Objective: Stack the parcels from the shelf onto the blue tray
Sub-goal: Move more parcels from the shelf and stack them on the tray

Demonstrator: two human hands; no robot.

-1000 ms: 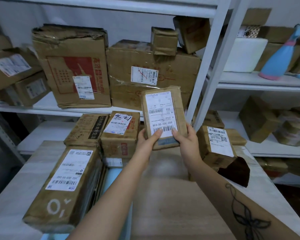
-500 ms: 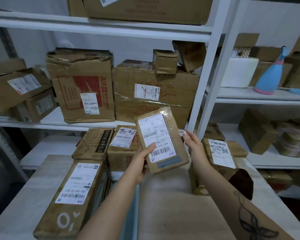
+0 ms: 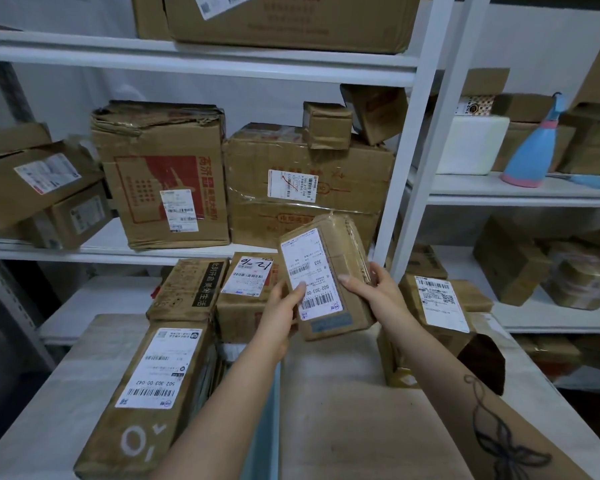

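The fingers [image 3: 374, 273] of the right hand [image 3: 378, 294] wrap the right-hand long edge of the small parcel [image 3: 329, 271], thumb laid across its face, while the left hand [image 3: 281, 317] grips the opposite edge with its thumb on the white label. Both hands hold the lower half, so the upper half stands free. The parcel sits in mid-frame, lifted clear of everything beneath, label toward the camera. Its long axis runs nearly up and down the frame, with the top leaning a little toward upper left. Only a sliver of the blue tray [image 3: 270, 424] shows, at lower centre, between the long parcel [image 3: 153, 386] at lower left and a broad flat cardboard top [image 3: 343, 410] in the lower middle. That flat top looks to be the open room. It lies straight below and nearer than the hands, flanked on the right by the labelled parcel [image 3: 440, 306] and at the far end by the parcel marked 12-16 [image 3: 246, 292], which is just beside the left wrist. Neither hand is nearer; a two-handed lowering toward the camera seems likely, laying the long axis flat. The white shelf upright [image 3: 413, 168] stands close behind the parcel's right side, so tilting it away from the camera has little room.
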